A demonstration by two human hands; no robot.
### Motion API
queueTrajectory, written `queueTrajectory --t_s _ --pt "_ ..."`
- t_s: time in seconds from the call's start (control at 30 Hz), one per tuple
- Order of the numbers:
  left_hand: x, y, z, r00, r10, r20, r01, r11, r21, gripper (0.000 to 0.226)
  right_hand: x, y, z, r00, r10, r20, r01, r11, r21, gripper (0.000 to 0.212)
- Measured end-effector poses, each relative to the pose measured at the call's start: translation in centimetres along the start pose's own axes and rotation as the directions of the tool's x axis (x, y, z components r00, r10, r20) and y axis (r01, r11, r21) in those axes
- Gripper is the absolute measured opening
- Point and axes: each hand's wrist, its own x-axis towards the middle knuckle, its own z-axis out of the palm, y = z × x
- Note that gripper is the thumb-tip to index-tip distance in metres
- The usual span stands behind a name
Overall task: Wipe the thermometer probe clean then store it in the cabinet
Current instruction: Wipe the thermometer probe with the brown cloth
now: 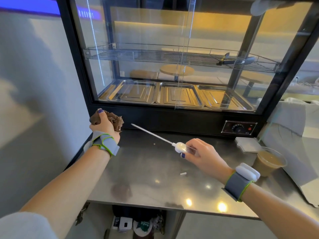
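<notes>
My right hand (202, 156) grips the white handle of the thermometer (180, 147) above the steel counter. Its long thin metal probe (151, 134) points up and left, its tip a short gap away from the cloth. My left hand (103, 125) is closed around a crumpled brown cloth (116, 120) at the counter's back left corner, beside the wall. The glass-fronted cabinet (172, 75) stands behind both hands, with a wire shelf (155, 56) and three steel trays (179, 96) inside.
A plastic cup of brown drink (269, 161) stands at the right, by a white pad (246, 144) and a grey-covered object (293, 128). A small white piece (183, 173) lies on the counter (155, 178). A dark tool (234, 61) rests on the wire shelf. The cabinet's control knob (239, 127) sits low right.
</notes>
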Motion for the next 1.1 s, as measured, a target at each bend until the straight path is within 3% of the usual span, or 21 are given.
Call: queueTrajectory --t_s 0.17,0.3,0.47,0.7,0.83,1.03,1.1 --pt "-0.9 -0.5 -0.2 0.967 -0.128 0.219 0.158 0.979 -0.125 0.024 0.9 0.0 -0.2 0.996 0.039 -0.082 -0.035 0.998 0.046 0.018" --pt "-2.5 -1.6 0.6 0.878 -0.294 0.379 0.376 0.912 -0.164 0.033 1.7 -1.5 1.0 0.992 0.034 -0.124 -0.02 0.994 0.11 0.019" --pt "-4.8 -2.5 1.6 0.759 -0.373 0.535 0.505 0.855 -0.12 0.061 2.5 -3.1 2.4 0.993 0.049 -0.112 -0.036 0.993 0.117 0.022" --pt "-6.1 -3.1 3.2 0.9 -0.312 0.303 0.374 0.911 -0.174 0.023 2.4 -3.5 3.6 0.999 0.033 -0.023 -0.031 0.998 0.048 0.026" --pt "-5.9 -3.5 3.6 0.941 -0.255 0.223 0.283 0.953 -0.104 0.036 2.4 -3.7 3.4 1.0 0.018 -0.009 -0.018 0.999 0.027 0.027" --pt "-5.4 -3.7 4.1 0.962 -0.223 0.156 0.242 0.964 -0.112 0.039 2.4 -3.4 2.9 1.0 0.014 0.007 -0.014 1.0 0.0 0.027" --pt "-5.0 -3.5 4.1 0.963 -0.222 0.15 0.239 0.966 -0.102 0.03 2.4 -3.4 2.6 1.0 0.015 0.02 -0.015 1.0 -0.014 0.027"
